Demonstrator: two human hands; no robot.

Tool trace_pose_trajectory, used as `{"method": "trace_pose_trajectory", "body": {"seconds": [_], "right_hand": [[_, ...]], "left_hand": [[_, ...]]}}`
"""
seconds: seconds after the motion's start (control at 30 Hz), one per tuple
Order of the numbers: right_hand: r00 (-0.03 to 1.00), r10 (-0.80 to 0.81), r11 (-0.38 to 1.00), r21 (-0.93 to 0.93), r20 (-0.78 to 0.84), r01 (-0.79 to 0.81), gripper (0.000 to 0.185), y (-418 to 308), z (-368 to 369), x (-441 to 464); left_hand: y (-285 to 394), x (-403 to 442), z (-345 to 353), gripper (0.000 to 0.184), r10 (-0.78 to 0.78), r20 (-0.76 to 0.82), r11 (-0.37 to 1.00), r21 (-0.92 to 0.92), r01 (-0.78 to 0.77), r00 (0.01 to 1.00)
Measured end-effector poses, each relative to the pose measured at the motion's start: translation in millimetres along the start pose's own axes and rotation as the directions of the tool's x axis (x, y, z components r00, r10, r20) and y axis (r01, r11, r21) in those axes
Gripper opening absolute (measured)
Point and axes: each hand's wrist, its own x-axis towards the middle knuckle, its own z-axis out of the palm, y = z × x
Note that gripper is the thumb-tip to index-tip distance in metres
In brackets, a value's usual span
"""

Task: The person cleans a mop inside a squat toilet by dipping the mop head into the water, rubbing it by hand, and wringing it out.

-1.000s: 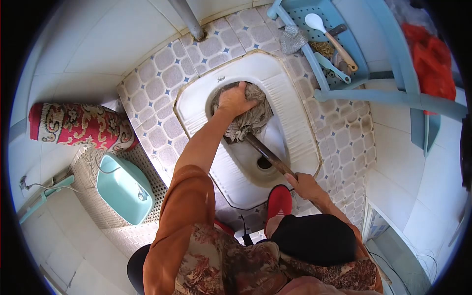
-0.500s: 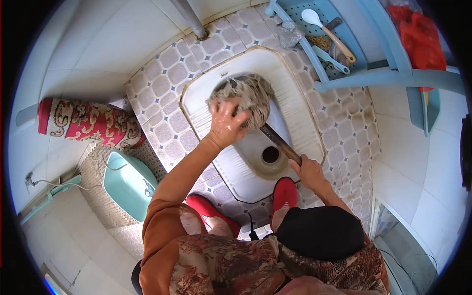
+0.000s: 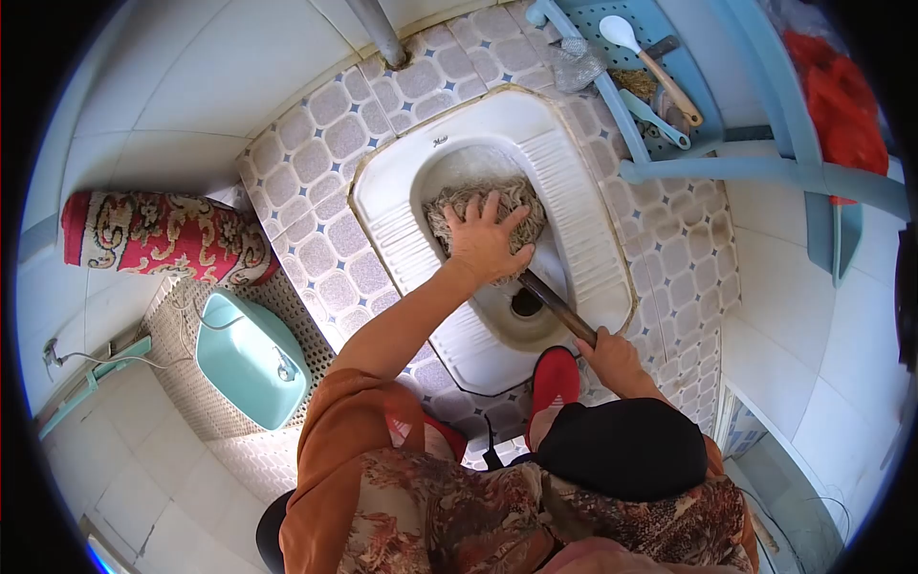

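A mop with a grey string head (image 3: pixel 524 196) lies in the bowl of a white squat toilet (image 3: pixel 392 206). My left hand (image 3: pixel 486 239) rests on top of the mop head, fingers spread and open. The dark mop handle (image 3: pixel 555 304) slopes from the head toward me, over the edge of the round drain hole (image 3: pixel 525 302). My right hand (image 3: pixel 612 360) is wrapped around the handle's near end. The underside of the mop head is hidden.
A blue rack (image 3: pixel 626 115) at the upper right holds a white spoon (image 3: pixel 620 33) and brushes. A turquoise basin (image 3: pixel 251 368) and a rolled red rug (image 3: pixel 167 239) are at left. A pipe (image 3: pixel 380 33) meets the floor behind the toilet.
The mop head has come down toward me and lies flatter in the bowl. My left hand has shifted right and spread over it; my right hand has moved slightly right and down with the handle.
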Motion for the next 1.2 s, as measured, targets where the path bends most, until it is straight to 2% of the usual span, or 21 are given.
{"method": "trace_pose_trajectory", "body": {"seconds": [0.1, 0.2, 0.4, 0.5, 0.6, 0.7, 0.8, 0.9, 0.97, 1.07, 1.17, 1.2], "right_hand": [[0.995, 0.061, 0.997, 0.037, 0.073, -0.064, 0.053, -0.3, 6.7, 3.5], [0.99, 0.101, 0.994, 0.019, 0.1, -0.103, 0.053, -1.3, 8.7, 5.5], [0.975, 0.146, 0.987, 0.045, 0.165, -0.155, 0.053, -14.3, -10.1, 13.7], [0.974, 0.117, 0.981, 0.128, 0.195, -0.144, 0.055, -27.2, -17.4, 22.4], [0.979, 0.083, 0.97, 0.209, 0.187, -0.122, 0.056, -29.2, -20.5, 26.1], [0.988, 0.058, 0.976, 0.201, 0.142, -0.086, 0.057, -29.8, -7.0, 24.7], [0.993, 0.061, 0.978, 0.193, 0.105, -0.08, 0.058, -27.4, 4.9, 22.9], [0.995, 0.059, 0.982, 0.173, 0.085, -0.073, 0.059, -25.5, 12.2, 21.7], [0.999, 0.023, 0.988, 0.155, 0.034, -0.028, 0.058, -22.7, 19.0, 19.9], [1.0, -0.002, 0.994, 0.107, -0.013, 0.004, 0.056, -19.5, 22.1, 17.1], [1.0, 0.0, 0.997, 0.081, -0.028, 0.003, 0.056, -16.2, 22.1, 22.0], [1.0, 0.003, 0.997, 0.078, -0.022, -0.001, 0.056, -15.8, 23.3, 23.1]], "left_hand": [[-10.3, 12.9, 17.4, 0.042, -0.033, -0.058, 0.998, -0.055, 0.029, 0.998], [-36.0, 46.8, 48.7, 0.023, -0.103, -0.191, 0.985, -0.158, 0.073, 0.976], [-61.0, 88.4, 82.1, 0.016, 0.03, -0.365, 0.989, -0.127, -0.081, 0.931], [-71.7, 109.1, 61.8, 0.017, 0.217, -0.33, 0.971, -0.027, -0.239, 0.919], [-79.3, 125.3, 69.2, 0.022, 0.127, -0.049, 0.981, -0.144, -0.133, 0.991], [-62.5, 122.4, 42.9, 0.026, -0.008, 0.104, 1.0, -0.004, 0.009, 0.995], [-54.2, 106.8, 23.7, 0.025, 0.04, 0.065, 0.997, -0.069, -0.036, 0.997], [-33.1, 60.1, -4.9, 0.025, 0.17, -0.263, 0.964, -0.155, -0.216, 0.95], [-18.1, 22.8, -26.4, 0.025, 0.275, -0.328, 0.928, -0.156, -0.339, 0.904], [-23.4, -27.8, -20.6, 0.039, 0.322, -0.137, 0.932, -0.128, -0.339, 0.937], [-12.6, -44.6, -34.3, 0.059, 0.112, -0.095, 0.994, 0.01, -0.112, 0.989], [-14.6, -38.0, -25.7, 0.073, -0.003, 0.056, 0.999, -0.04, 0.006, 0.998]]}}
